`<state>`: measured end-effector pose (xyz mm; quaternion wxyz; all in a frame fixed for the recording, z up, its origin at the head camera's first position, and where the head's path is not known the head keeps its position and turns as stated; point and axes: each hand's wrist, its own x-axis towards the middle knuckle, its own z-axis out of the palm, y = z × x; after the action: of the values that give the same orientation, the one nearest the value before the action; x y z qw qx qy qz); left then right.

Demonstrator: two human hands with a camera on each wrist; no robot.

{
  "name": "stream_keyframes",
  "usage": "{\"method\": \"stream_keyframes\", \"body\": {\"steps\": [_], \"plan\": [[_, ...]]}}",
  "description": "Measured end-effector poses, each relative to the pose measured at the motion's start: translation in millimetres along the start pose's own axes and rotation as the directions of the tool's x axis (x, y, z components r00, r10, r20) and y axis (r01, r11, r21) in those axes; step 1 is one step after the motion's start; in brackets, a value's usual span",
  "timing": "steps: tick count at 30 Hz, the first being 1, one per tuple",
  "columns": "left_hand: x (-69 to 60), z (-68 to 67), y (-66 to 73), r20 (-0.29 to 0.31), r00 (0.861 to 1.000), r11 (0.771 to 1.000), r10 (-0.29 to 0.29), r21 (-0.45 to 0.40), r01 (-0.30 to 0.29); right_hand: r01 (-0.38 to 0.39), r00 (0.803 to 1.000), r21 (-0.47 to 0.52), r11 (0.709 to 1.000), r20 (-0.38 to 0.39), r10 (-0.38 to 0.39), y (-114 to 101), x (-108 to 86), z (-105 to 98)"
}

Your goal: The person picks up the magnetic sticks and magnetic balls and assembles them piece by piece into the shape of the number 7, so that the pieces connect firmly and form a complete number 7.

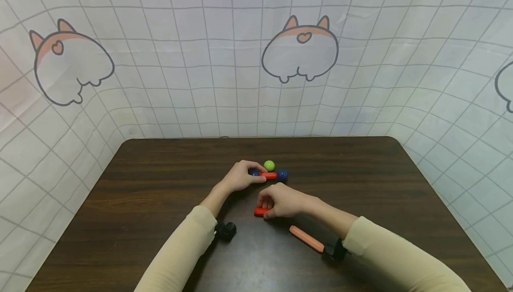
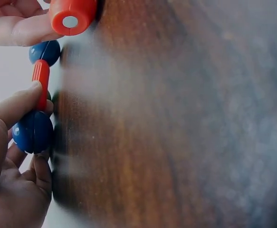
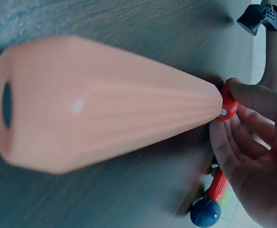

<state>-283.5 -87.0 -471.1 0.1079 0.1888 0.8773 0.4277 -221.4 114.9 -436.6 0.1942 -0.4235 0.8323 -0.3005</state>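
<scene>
Seen from the head: just above the middle of the lower half, a red rod (image 1: 269, 175) lies with a blue ball (image 1: 254, 173) at its left end and another blue ball (image 1: 282, 175) at its right; a lime-green ball (image 1: 269, 165) sits just behind.
Left wrist only: the pale round tip (image 2: 70, 22) of a second red rod (image 1: 259, 212), at the upper left of the frame.
Right wrist only: the dark opening (image 3: 7, 105) in the near end of the peach rod (image 1: 306, 238), which fills the left and middle of the frame; the head view has it right of lower center.
Table edge: the dark wood table (image 1: 360, 172) ends mid-frame against a grid-patterned curtain (image 1: 200, 69).
Room: wood surface spreads to both sides of the arms; the black right wrist camera (image 1: 335, 251) is close to the peach rod, contact uncertain.
Left fingers: the left hand (image 1: 239, 176) is nearly closed, pinching the red rod beside its left ball.
Right fingers: the right hand (image 1: 284, 200) is curled, thumb and fingers gripping the second red rod.
</scene>
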Motion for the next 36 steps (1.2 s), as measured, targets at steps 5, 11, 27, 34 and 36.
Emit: {"method": "stream_keyframes", "body": {"steps": [5,11,27,34,36], "plan": [[-0.3,-0.3,-0.7,-0.004,1.0,1.0,0.0,-0.008,0.0,0.004,1.0,0.015,1.0,0.004,-0.004,0,-0.8,0],[-1.6,-0.8,2.1,-0.005,1.0,1.0,-0.005,-0.028,0.005,0.001,1.0,0.021,1.0,-0.01,-0.001,2,-7.7,-4],[-2.7,-0.7,0.9,0.005,1.0,0.999,-0.025,-0.023,0.025,-0.006,1.0,0.04,0.999,-0.024,0.007,3,-36.8,-12],[-2.0,-0.5,0.2,0.011,1.0,1.0,-0.019,-0.021,0.02,-0.01,1.0,0.07,0.998,-0.021,0.011,6,-51.4,-14],[-2.1,-0.9,0.7,0.016,1.0,1.0,-0.018,-0.02,0.019,-0.02,1.0,0.079,0.997,-0.023,0.022,7,-55.6,-15]]}}
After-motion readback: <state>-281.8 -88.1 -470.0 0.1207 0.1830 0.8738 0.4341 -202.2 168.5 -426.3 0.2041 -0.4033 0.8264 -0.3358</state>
